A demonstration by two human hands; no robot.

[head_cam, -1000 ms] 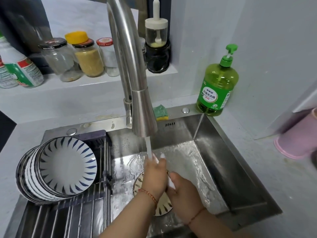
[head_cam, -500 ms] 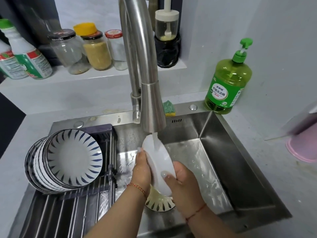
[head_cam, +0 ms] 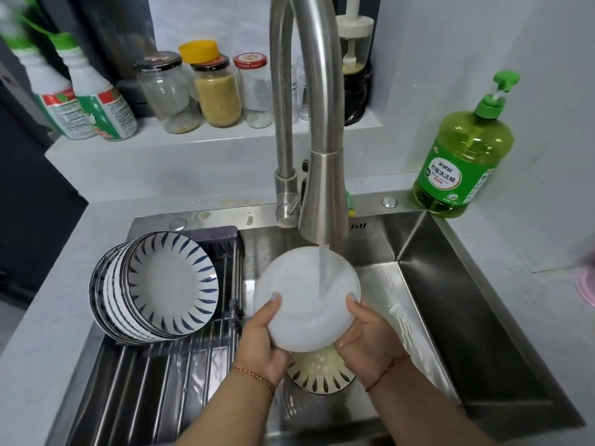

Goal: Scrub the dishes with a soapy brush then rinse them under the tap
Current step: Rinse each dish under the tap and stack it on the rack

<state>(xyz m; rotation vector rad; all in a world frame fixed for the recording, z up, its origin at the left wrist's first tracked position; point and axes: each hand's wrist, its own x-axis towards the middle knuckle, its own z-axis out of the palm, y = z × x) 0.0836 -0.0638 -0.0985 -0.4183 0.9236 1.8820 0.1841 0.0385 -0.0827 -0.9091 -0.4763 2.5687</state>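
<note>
A white dish (head_cam: pixel 299 304) is held face-up under the running tap (head_cam: pixel 323 201), and the water stream lands on its right half. My left hand (head_cam: pixel 260 342) grips its left rim with the thumb on top. My right hand (head_cam: pixel 367 333) grips the right rim the same way. Below them, a striped dish (head_cam: pixel 318 373) with soapy residue lies on the sink floor. Several blue-striped dishes (head_cam: pixel 161 288) stand on edge on the drying rack (head_cam: pixel 154 381) at left. No brush is in view.
A green dish-soap pump bottle (head_cam: pixel 463 156) stands at the sink's back right corner. Jars (head_cam: pixel 219 91) and spray bottles (head_cam: pixel 93 101) line the ledge behind the tap. The steel sink (head_cam: pixel 450 317) slopes down at right. A pink object (head_cam: pixel 587 288) sits at the far right edge.
The white dish has turned from edge-on to flat and facing up under the stream. Both hands shifted to grip its opposite rims. The camera moved closer.
</note>
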